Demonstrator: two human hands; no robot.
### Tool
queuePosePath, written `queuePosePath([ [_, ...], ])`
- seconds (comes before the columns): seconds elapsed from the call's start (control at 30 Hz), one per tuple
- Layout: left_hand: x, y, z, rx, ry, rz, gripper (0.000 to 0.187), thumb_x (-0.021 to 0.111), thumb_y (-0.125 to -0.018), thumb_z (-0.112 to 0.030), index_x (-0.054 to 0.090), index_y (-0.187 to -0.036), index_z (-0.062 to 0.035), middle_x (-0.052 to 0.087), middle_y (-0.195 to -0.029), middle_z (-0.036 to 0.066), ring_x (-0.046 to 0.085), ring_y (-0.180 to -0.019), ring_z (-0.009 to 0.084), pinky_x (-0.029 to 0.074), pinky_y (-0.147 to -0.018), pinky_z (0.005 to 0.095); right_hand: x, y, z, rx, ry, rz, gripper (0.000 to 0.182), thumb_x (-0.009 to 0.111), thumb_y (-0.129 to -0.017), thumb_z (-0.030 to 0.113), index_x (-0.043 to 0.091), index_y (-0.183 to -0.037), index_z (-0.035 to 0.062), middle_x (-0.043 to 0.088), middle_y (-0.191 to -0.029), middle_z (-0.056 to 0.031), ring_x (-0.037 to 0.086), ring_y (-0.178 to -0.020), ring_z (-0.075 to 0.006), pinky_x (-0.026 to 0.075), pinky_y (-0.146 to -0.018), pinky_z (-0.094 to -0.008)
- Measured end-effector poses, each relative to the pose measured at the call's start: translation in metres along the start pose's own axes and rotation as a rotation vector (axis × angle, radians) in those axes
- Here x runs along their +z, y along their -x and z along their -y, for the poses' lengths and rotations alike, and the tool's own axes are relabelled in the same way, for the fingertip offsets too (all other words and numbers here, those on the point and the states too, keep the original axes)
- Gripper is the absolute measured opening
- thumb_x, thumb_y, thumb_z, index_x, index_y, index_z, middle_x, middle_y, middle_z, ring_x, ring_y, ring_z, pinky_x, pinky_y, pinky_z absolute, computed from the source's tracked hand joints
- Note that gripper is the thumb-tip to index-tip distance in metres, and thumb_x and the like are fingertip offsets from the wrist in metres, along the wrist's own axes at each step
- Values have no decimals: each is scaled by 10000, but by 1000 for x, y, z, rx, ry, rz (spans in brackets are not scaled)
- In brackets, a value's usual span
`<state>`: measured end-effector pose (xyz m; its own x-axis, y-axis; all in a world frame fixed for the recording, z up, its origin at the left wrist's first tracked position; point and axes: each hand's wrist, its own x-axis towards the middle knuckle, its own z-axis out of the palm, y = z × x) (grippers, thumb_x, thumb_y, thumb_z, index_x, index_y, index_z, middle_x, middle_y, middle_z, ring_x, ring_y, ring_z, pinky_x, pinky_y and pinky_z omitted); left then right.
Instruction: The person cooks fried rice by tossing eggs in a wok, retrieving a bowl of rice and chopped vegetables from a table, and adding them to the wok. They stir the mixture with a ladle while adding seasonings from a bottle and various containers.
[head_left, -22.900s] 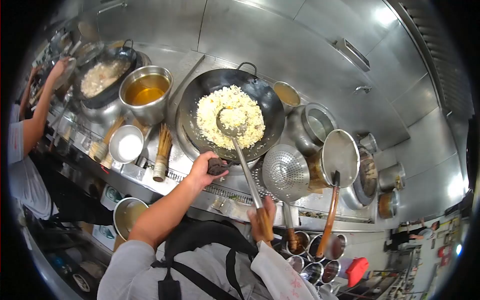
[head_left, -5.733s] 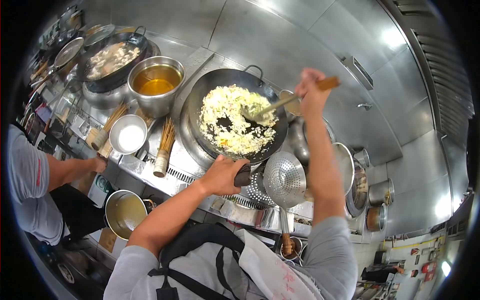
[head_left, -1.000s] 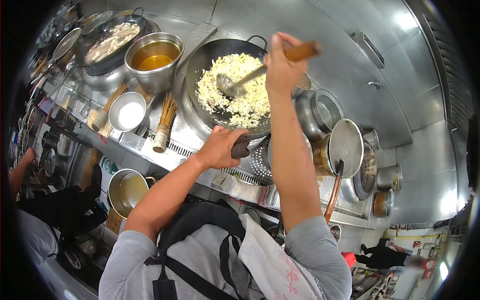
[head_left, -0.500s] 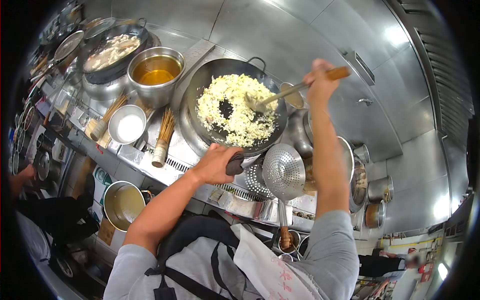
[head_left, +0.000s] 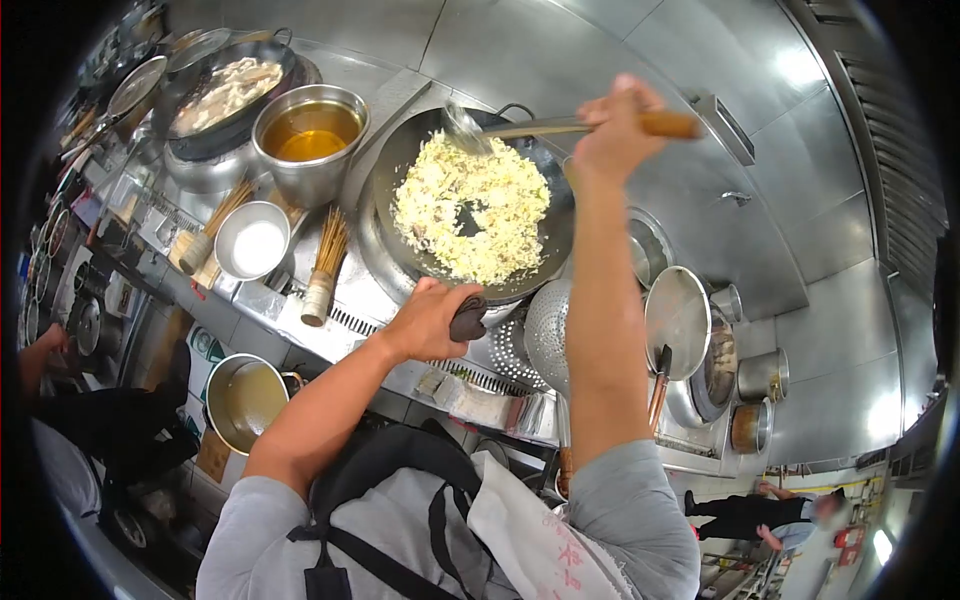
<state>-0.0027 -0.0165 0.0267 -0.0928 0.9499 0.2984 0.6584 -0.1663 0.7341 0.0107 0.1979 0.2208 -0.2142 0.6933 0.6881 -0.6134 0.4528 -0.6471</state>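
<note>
My left hand (head_left: 430,320) is wrapped round a dark cloth (head_left: 468,318) at the near rim of a large black wok (head_left: 385,170). Yellow egg and white rice-like grains (head_left: 510,200) lie in a ring in the wok, with a dark bare spot in the middle. Raised over the wok's right side, my right hand (head_left: 620,130) grips the wooden handle of a ladle (head_left: 463,130). The ladle's bowl is at the far left edge of the food, slightly blurred.
Left of the wok stand a metal pot of amber liquid (head_left: 262,150), a bowl of white contents (head_left: 222,245), bamboo brushes (head_left: 318,290) and a second wok (head_left: 180,145). A perforated strainer (head_left: 547,335) lies at the right. Other people (head_left: 750,510) stand at both sides.
My right hand has moved up and slightly left, and the ladle's bowl has gone from the right of the food to its far left edge. My left hand keeps its hold.
</note>
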Motion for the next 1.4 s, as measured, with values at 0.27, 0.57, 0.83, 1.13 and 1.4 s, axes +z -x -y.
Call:
queuePosePath([
  [0.27, 3, -2, 3, 46, -28, -33, 726, 735, -605, -207, 467, -1271, -95, 649, -989, 107, 586, -950, 292, 325, -940, 364, 14, 8, 65, 346, 296, 218, 183, 714, -820, 63, 591, -937, -4, 468, -560, -4, 426, -410, -109, 379, -418, -277],
  [0.57, -1, -3, 1, 42, -44, 36, 781, 756, -589, -216, 446, -1295, -94, 630, -1070, 131, 571, -1013, 306, 316, -964, 381, 17, 12, 42, 121, 73, -162, 122, 665, -849, 70, 597, -928, 6, 530, -621, -29, 450, -440, -92, 390, -436, -249],
  [0.83, -5, -6, 1, 20, -40, 32, 771, 746, -584, -203, 457, -1291, -95, 625, -1092, 127, 572, -1020, 307, 317, -964, 383, -10, 42, 29, 97, 405, 175, 112, 705, -815, 69, 672, -912, 23, 624, -740, -5, 554, -671, -73, 445, -613, -233],
  [1.13, -2, -3, 1, 15, -51, 22, 770, 752, -589, -224, 466, -1293, -99, 631, -1060, 126, 568, -1002, 305, 313, -965, 379, -89, -54, 22, -58, -1, -244, 140, 676, -825, 30, 587, -933, 20, 553, -671, -29, 489, -444, -121, 433, -441, -299],
  [1.4, -4, -3, 1, 39, -77, 41, 800, 760, -589, -237, 447, -1312, -103, 622, -1078, 126, 565, -1010, 295, 311, -966, 379, 14, -22, 45, 187, 94, 117, 155, 669, -852, 72, 560, -949, 22, 433, -561, 3, 387, -412, -103, 342, -420, -278],
])
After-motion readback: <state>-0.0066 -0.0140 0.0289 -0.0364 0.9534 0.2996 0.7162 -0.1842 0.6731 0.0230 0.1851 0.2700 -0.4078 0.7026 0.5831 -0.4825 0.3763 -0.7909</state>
